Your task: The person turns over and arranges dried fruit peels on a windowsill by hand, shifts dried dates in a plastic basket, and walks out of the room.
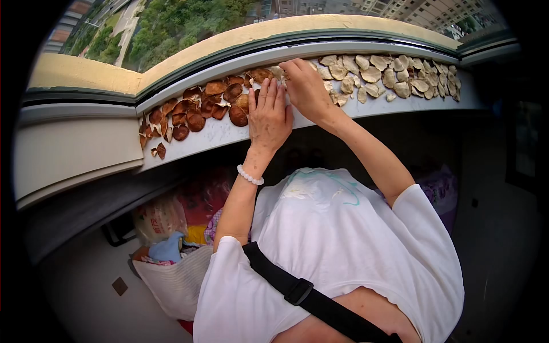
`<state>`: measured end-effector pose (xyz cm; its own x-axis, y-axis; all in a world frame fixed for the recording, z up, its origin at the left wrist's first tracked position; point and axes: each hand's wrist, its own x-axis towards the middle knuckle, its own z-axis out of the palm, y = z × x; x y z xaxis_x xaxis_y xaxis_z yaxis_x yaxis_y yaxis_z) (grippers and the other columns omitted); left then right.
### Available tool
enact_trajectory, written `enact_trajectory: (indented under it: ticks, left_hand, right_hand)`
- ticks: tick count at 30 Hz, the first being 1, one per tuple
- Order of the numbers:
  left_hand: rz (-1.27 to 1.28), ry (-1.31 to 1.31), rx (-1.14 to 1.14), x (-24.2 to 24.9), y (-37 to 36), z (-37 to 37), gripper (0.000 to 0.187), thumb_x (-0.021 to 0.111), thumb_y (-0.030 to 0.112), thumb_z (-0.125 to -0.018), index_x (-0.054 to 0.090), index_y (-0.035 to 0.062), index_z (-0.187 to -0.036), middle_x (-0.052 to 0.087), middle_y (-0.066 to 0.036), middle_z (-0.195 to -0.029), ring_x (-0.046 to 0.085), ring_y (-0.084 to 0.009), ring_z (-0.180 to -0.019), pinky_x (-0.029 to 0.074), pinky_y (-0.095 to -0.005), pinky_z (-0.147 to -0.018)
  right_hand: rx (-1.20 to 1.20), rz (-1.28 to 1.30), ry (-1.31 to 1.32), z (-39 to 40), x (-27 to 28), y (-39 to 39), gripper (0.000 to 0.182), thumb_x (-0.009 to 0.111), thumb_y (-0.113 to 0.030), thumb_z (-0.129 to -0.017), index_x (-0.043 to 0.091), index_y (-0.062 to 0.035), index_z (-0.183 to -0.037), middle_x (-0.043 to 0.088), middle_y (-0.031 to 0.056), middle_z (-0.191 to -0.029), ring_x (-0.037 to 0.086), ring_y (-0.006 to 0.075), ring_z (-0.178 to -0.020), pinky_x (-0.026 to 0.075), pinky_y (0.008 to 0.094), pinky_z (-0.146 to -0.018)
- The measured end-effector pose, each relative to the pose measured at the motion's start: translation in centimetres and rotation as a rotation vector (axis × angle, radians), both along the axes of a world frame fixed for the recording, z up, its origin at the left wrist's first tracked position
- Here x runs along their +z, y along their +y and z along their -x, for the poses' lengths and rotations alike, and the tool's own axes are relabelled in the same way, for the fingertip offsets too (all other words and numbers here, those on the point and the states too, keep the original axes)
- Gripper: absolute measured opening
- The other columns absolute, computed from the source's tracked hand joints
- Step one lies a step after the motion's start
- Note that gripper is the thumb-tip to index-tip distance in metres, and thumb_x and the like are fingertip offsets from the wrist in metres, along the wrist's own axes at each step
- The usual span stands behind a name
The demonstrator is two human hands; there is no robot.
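Note:
Dark brown, curled pieces that look like dried peel (195, 121) lie on the left part of a pale marble windowsill (197, 146). Pale cream pieces (370, 74), flat and curled, cover the sill's right part. My left hand (269, 120), with a beaded bracelet at the wrist, rests palm down over the right end of the brown pieces, fingers stretched out. Beside it, my right hand (309, 91) is bent with its fingers curled in at the border between the two groups. A pale piece (278, 72) shows by its fingertips; whether they grip it is hidden.
A window frame (229, 67) runs along the sill's back, with trees and buildings outside far below. Under the sill at left stand a plastic bag (160, 220) and a whitish fabric basket (177, 280) holding cloths. A black strap (298, 291) crosses my white shirt.

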<state>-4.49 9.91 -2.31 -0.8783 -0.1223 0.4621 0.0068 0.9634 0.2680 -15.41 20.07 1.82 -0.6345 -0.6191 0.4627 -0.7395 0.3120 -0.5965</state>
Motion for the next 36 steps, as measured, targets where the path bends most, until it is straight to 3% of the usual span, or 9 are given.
enact_trajectory:
  ticks: [3,12,16,18,21,22,29,31,36]
  left_hand:
    - [0.02,-0.016,-0.012,0.2,0.1,0.0,0.048,0.065,0.017,-0.085,0.058,-0.0019,-0.128,0.056,-0.019,-0.139,0.044,-0.0338,-0.139,0.023,-0.0574,-0.117]
    - [-0.004,-0.068,-0.014,0.3,0.0,-0.1,0.047,0.066,0.014,-0.086,0.058,-0.0027,-0.129,0.057,-0.019,-0.137,0.043,-0.0359,-0.138,0.025,-0.0557,-0.118]
    - [-0.072,0.087,-0.018,-0.4,-0.2,-0.2,0.037,0.065,0.009,-0.085,0.064,-0.0054,-0.118,0.063,-0.02,-0.127,0.052,-0.0378,-0.13,0.031,-0.0542,-0.115]
    - [-0.071,0.15,-0.001,-0.5,-0.2,-0.1,0.029,0.065,0.007,-0.085,0.066,-0.0068,-0.111,0.066,-0.022,-0.118,0.057,-0.0384,-0.124,0.036,-0.0539,-0.112]
    - [-0.102,0.149,0.014,-0.8,-0.3,-0.2,0.028,0.065,0.007,-0.084,0.066,-0.007,-0.108,0.066,-0.022,-0.118,0.056,-0.0391,-0.124,0.037,-0.0546,-0.112]
    - [-0.12,0.133,0.017,-1.0,-0.4,-0.2,0.033,0.067,0.004,-0.082,0.066,-0.0043,-0.113,0.066,-0.021,-0.121,0.056,-0.0394,-0.125,0.034,-0.0539,-0.114]
    - [-0.069,0.085,0.051,-0.5,-0.2,-0.1,0.038,0.063,0.006,-0.086,0.062,-0.0054,-0.122,0.059,-0.022,-0.134,0.049,-0.0382,-0.134,0.031,-0.0532,-0.116]
    - [-0.006,0.005,0.053,0.2,0.1,0.2,0.046,0.06,0.008,-0.09,0.054,-0.0055,-0.133,0.049,-0.022,-0.146,0.04,-0.0373,-0.141,0.027,-0.0526,-0.118]
    - [-0.017,-0.072,0.032,0.2,0.0,0.3,0.056,0.057,0.01,-0.093,0.042,-0.0047,-0.145,0.044,-0.022,-0.15,0.036,-0.0374,-0.144,0.025,-0.0527,-0.119]
  right_hand:
    - [-0.001,0.109,0.109,-0.9,-0.8,0.0,0.03,0.065,0.001,-0.076,0.062,0.0031,-0.106,0.064,0.0185,-0.106,0.062,0.0371,-0.099,0.053,0.0423,-0.086]
    - [0.1,0.114,0.219,-2.5,-2.6,0.7,0.025,0.063,-0.002,-0.075,0.064,0.0042,-0.099,0.065,0.0188,-0.112,0.063,0.0337,-0.104,0.055,0.039,-0.088]
    - [0.07,0.055,0.188,-2.8,-3.2,1.1,0.03,0.066,0.0,-0.075,0.064,0.0044,-0.104,0.063,0.02,-0.117,0.063,0.0356,-0.102,0.054,0.0407,-0.087]
    - [0.011,0.009,0.233,-3.2,-3.4,0.6,0.02,0.063,-0.002,-0.074,0.063,0.0042,-0.094,0.063,0.0186,-0.111,0.061,0.0333,-0.103,0.055,0.0377,-0.084]
    - [-0.006,0.03,0.196,-3.4,-3.3,0.4,0.019,0.064,-0.001,-0.074,0.063,0.0036,-0.091,0.062,0.0173,-0.105,0.061,0.0329,-0.1,0.055,0.0378,-0.083]
    - [-0.019,0.067,0.201,-3.4,-3.3,0.3,0.014,0.064,-0.001,-0.074,0.061,0.0021,-0.087,0.06,0.0158,-0.098,0.059,0.0322,-0.098,0.055,0.0377,-0.079]
    - [-0.07,0.105,0.151,-4.1,-3.1,1.0,0.011,0.064,-0.002,-0.074,0.057,0.0008,-0.081,0.056,0.0139,-0.091,0.058,0.0314,-0.089,0.053,0.0377,-0.072]
    - [-0.092,0.116,0.174,-4.2,-3.4,0.9,0.011,0.065,-0.002,-0.074,0.057,0.0012,-0.081,0.057,0.0137,-0.091,0.058,0.0313,-0.087,0.053,0.0375,-0.071]
    - [-0.113,0.093,0.153,-4.0,-3.6,0.4,0.011,0.065,-0.002,-0.074,0.058,0.0012,-0.082,0.057,0.0143,-0.092,0.058,0.0316,-0.087,0.053,0.0378,-0.073]
